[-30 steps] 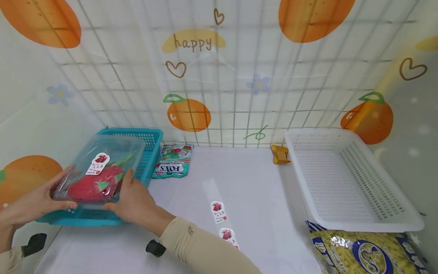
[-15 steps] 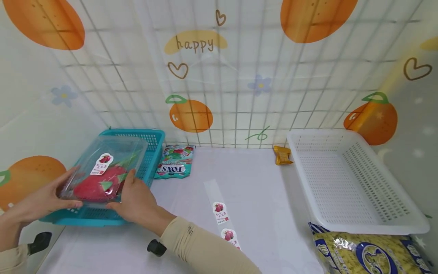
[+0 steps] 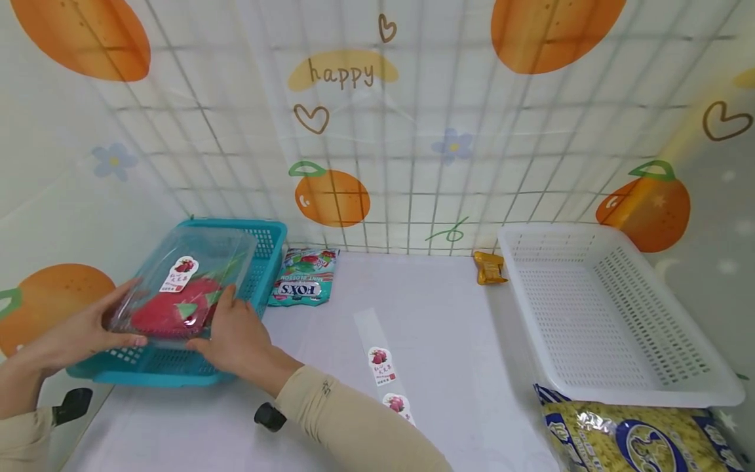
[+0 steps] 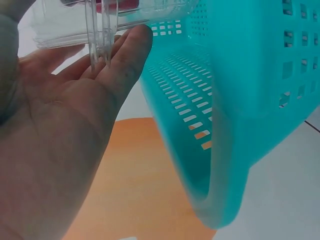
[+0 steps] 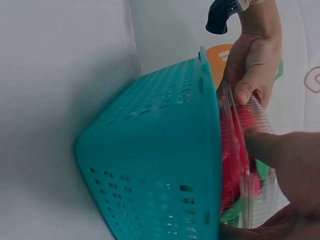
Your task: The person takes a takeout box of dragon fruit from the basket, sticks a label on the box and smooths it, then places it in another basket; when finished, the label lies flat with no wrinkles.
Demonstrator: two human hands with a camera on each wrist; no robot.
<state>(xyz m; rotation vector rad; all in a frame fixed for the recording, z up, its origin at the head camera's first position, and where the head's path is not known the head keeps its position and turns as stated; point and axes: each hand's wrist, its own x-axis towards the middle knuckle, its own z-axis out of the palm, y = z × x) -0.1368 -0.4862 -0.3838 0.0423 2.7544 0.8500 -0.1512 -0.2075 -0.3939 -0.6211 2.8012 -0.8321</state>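
Observation:
In the head view, a clear plastic clamshell box (image 3: 221,246) holds a red dragon fruit (image 3: 168,316) with green tips. A white label sticker (image 3: 179,275) sits on its lid. My left hand (image 3: 79,337) grips the box's left side, thumb along the near edge. On the right side, my right hand (image 3: 238,337) holds it, thumb also at the near edge. The box lies over a teal basket (image 3: 177,375), hiding much of its inside. In the right wrist view, the box (image 5: 260,210) is at the basket's rim (image 5: 212,130).
Beside the basket lies a FOX'S candy bag (image 3: 303,278). A strip of stickers (image 3: 380,366) lies mid-table. Farther right are a small golden packet (image 3: 489,267), a white basket (image 3: 596,314) and a yellow pasta bag (image 3: 643,439). A printed curtain (image 3: 407,131) hangs behind.
The head view has shifted slightly, so the scene sits a little farther right. The box has moved slightly away from the basket's near rim, with both hands still holding it.

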